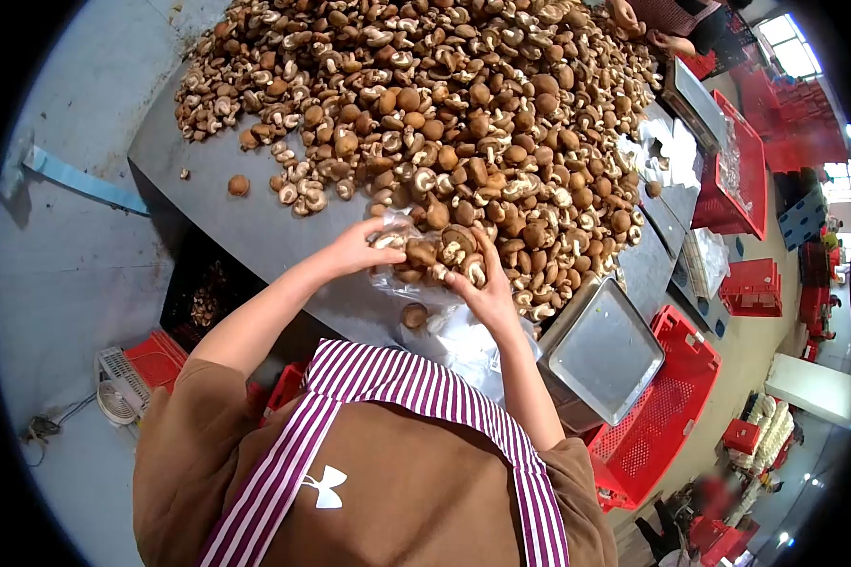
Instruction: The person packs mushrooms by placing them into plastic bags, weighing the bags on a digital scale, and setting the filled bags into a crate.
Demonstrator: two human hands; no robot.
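Observation:
A large heap of brown shiitake mushrooms [501, 123] covers much of the grey table [255, 231]. At its near edge, my left hand [361, 248] grips the side of a clear plastic bag [388, 282], with mushrooms against its fingers. My right hand [487, 286] is curled round several mushrooms [459, 253] at the bag's right side, thumb and fingers on either side of them. A single mushroom [413, 316] lies just below the bag. More clear plastic bags [468, 345] are spread on the table edge in front of my apron.
To the right stands a scale with a metal tray [605, 350], beside a red crate [667, 406]. Another red crate [742, 170] and a second scale [695, 104] are farther off. Across the heap, another person's hands [667, 42] reach the mushrooms. A fan [116, 402] is at lower left.

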